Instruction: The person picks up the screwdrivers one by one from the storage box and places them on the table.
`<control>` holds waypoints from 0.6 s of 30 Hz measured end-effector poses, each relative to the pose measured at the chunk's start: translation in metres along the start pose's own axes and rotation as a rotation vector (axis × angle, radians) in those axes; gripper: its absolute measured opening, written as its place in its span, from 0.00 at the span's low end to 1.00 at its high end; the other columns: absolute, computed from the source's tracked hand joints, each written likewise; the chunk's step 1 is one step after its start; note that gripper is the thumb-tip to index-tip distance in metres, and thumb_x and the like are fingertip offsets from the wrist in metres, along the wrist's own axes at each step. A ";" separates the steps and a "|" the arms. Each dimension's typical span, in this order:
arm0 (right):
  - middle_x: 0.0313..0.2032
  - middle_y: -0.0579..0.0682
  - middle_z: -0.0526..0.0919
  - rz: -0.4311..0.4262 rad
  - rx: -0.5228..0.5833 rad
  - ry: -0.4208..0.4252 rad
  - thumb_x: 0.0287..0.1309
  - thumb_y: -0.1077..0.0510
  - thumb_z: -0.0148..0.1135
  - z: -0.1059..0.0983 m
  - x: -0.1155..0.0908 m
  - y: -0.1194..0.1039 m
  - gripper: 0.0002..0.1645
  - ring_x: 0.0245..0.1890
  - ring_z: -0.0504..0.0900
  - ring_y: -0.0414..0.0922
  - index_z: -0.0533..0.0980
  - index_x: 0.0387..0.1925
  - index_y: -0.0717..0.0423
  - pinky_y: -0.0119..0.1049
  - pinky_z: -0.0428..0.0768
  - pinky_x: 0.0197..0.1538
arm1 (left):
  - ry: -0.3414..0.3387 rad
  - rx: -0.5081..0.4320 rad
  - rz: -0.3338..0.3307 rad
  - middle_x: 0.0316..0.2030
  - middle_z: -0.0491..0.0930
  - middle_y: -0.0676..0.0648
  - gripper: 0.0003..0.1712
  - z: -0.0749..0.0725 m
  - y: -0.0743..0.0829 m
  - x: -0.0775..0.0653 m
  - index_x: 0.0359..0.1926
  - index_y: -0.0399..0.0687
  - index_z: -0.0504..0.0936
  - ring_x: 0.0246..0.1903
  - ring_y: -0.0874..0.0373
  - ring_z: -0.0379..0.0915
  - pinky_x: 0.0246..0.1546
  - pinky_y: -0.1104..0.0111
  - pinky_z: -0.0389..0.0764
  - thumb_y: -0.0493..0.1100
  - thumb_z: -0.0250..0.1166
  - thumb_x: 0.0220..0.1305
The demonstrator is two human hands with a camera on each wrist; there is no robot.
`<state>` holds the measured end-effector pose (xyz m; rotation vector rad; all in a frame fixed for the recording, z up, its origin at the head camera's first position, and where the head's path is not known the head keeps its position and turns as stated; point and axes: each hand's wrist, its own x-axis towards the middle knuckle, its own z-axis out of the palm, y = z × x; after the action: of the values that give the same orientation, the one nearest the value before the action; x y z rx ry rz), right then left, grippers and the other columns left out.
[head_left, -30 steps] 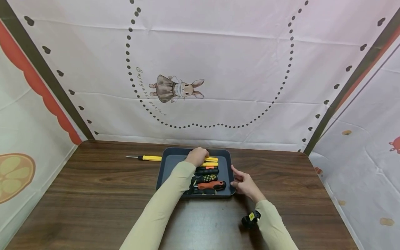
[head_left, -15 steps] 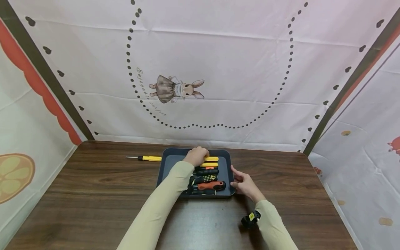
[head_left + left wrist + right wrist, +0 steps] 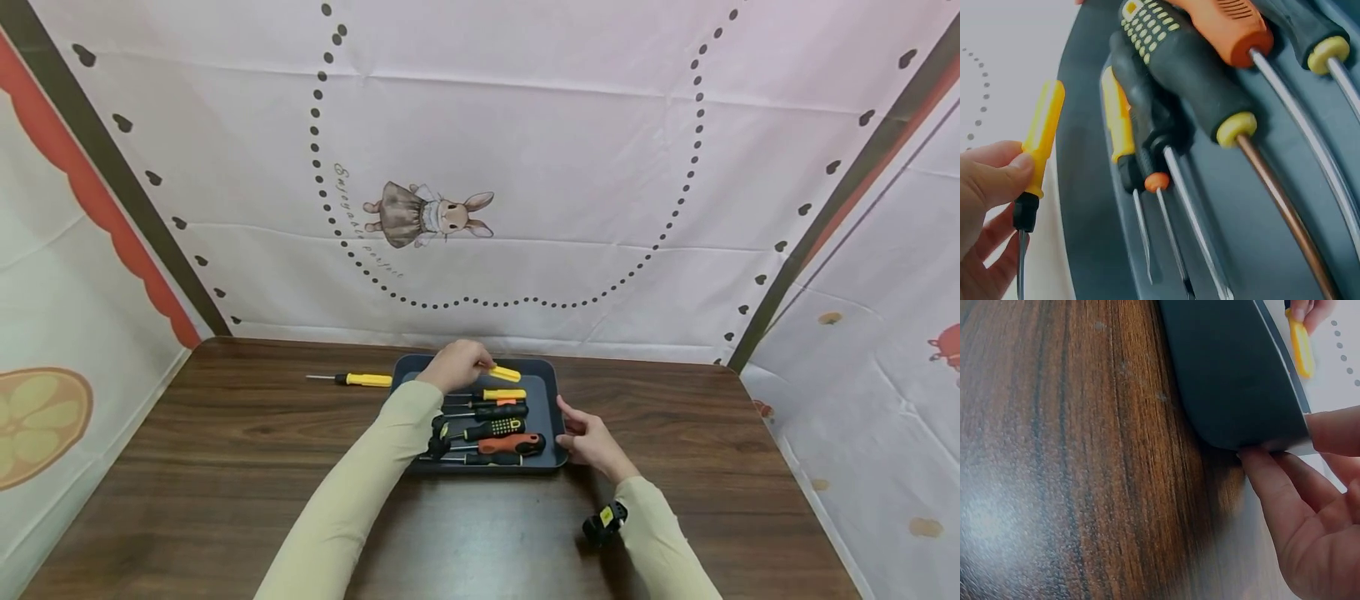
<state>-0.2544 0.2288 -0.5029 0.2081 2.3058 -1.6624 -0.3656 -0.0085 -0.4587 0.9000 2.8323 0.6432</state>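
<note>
Hands [image 3: 456,365] [image 3: 592,443] hold airborne yellow screwdriver [image 3: 506,374] and tray edge [image 3: 552,379].

In the head view, the table [image 3: 187,475] filled the lower frame, with the backdrop [image 3: 570,167] rising behind it. The tray [image 3: 544,396] sat on the table at the centre, near the far edge. In it, screwdrivers [image 3: 501,429] lay one below another, handles right, shafts left. A loose screwdriver [image 3: 367,380] lay just beside the tray's upper left. Over the tray's upper part, the left hand [image 3: 454,367] held another screwdriver [image 3: 506,374], handle pointing right; the right hand [image 3: 597,447] touched the tray's right edge.
</note>
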 end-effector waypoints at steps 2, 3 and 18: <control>0.56 0.67 0.69 0.001 -0.001 -0.003 0.53 0.73 0.55 0.001 0.000 -0.001 0.40 0.44 0.76 0.49 0.58 0.66 0.48 0.45 0.80 0.37 | 0.023 -0.005 0.005 0.35 0.82 0.51 0.10 -0.005 -0.003 -0.006 0.38 0.48 0.85 0.38 0.58 0.76 0.41 0.66 0.77 0.34 0.60 0.58; 0.56 0.68 0.69 -0.006 -0.011 -0.009 0.53 0.72 0.55 0.001 0.000 -0.001 0.40 0.43 0.76 0.49 0.58 0.66 0.48 0.45 0.80 0.37 | 0.035 -0.003 0.008 0.35 0.82 0.52 0.10 -0.007 -0.006 -0.010 0.37 0.48 0.85 0.38 0.58 0.76 0.41 0.66 0.77 0.34 0.61 0.58; 0.58 0.68 0.67 0.006 -0.037 -0.012 0.54 0.72 0.55 0.000 -0.004 -0.005 0.40 0.47 0.74 0.50 0.57 0.67 0.49 0.44 0.80 0.38 | 0.223 -0.075 -0.040 0.36 0.82 0.50 0.09 -0.026 -0.044 -0.048 0.37 0.47 0.85 0.38 0.57 0.77 0.40 0.63 0.77 0.34 0.62 0.57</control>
<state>-0.2520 0.2273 -0.4970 0.1963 2.3233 -1.6121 -0.3557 -0.0779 -0.4551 0.8043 2.9865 0.8899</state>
